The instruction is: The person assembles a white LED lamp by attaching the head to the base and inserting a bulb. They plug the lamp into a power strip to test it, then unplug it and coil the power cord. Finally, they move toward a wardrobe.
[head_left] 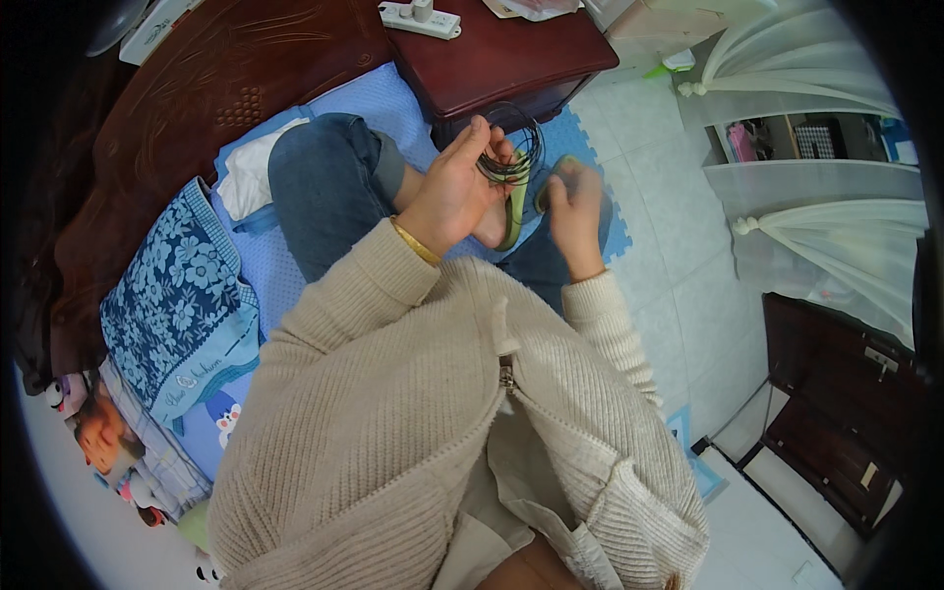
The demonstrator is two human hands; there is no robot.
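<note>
A loose coil of thin dark cord (532,162) is looped several times and hangs from the fingers of my left hand (462,187), in front of my chest. The thumb and fingers of that hand close round one side of the loops. A little to the right, my right hand (576,211) is curled, its thumb against bent fingers. Some of its fingers are blurred, and whether they pinch the cord's end cannot be made out. Just past the hands, a green slipper (516,208) is on my foot.
My bent, jeans-covered leg (320,187) rests on a blue-sheeted bed, beside a floral pillow (182,285). A dark red bedside cabinet (492,59) holds a white power strip (421,18). To the right are a tiled floor (659,256), curtained shelves (816,177) and a dark wooden panel (826,393).
</note>
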